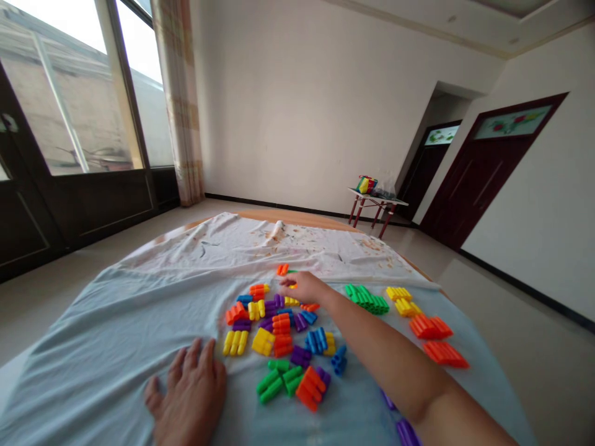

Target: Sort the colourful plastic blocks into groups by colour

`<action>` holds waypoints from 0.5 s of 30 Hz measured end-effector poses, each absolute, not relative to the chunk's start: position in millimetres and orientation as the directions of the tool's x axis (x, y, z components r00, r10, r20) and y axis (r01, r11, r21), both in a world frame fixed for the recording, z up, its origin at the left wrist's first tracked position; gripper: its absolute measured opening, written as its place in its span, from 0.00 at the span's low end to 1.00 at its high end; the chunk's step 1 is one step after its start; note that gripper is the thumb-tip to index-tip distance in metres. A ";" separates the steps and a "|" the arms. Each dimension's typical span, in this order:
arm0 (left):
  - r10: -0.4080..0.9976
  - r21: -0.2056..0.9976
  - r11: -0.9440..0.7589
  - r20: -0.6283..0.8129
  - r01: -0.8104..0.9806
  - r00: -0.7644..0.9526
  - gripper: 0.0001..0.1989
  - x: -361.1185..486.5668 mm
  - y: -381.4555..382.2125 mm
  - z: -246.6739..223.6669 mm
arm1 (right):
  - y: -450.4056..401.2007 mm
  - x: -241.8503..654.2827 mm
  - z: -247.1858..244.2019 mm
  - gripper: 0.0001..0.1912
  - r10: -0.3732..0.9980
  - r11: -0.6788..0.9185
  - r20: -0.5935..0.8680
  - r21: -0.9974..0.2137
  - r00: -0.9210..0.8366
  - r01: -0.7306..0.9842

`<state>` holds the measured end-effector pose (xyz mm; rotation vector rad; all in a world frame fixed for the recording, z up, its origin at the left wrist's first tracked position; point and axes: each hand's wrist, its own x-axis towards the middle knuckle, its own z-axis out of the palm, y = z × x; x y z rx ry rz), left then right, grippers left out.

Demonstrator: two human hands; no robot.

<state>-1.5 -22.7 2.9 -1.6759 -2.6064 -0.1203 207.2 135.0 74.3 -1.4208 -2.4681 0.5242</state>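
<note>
My left hand (188,393) lies flat on the light blue cloth with fingers spread, just left of a yellow toy block (235,342). My right hand (297,285) reaches over the far side of a loose pile of plastic building blocks, each shaped like joined tubes. Its fingers point left, slightly bent and apart, with nothing visibly gripped. Close by are an orange block (282,269), a green one mostly hidden behind the hand, and small yellow and orange parts under it. Nearer me lie green blocks (269,385), an orange block (310,389) and blue blocks (317,341).
To the right of my forearm sit a green row of blocks (367,299), yellow blocks (403,301) and orange blocks (437,339). Purple blocks (408,432) are partly hidden by the arm. A patterned white cloth (223,238) covers the far tabletop. A small table (379,199) stands beyond.
</note>
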 end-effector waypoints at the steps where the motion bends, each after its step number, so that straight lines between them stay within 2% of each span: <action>1: 0.905 0.039 0.416 0.076 0.908 -0.418 0.26 -1.5 -22.8 3.0 | 150.3 199.7 70.6 0.18 0.921 0.381 0.068 -0.365 -0.383 0.850; 4: 0.902 0.024 0.425 0.071 0.905 -0.426 0.26 -1.3 -23.1 3.6 | 188.2 178.0 54.4 0.18 0.970 0.245 0.086 -0.276 -0.230 0.929; 10: 0.906 0.020 0.420 0.054 0.907 -0.420 0.26 -1.0 -23.5 4.5 | 220.7 156.8 24.9 0.20 0.974 0.224 0.008 -0.203 -0.227 0.953; 15: 0.903 0.057 0.421 0.067 0.905 -0.424 0.26 -2.2 -21.5 2.0 | 222.6 171.3 21.2 0.17 0.985 0.168 -0.004 -0.162 -0.171 0.972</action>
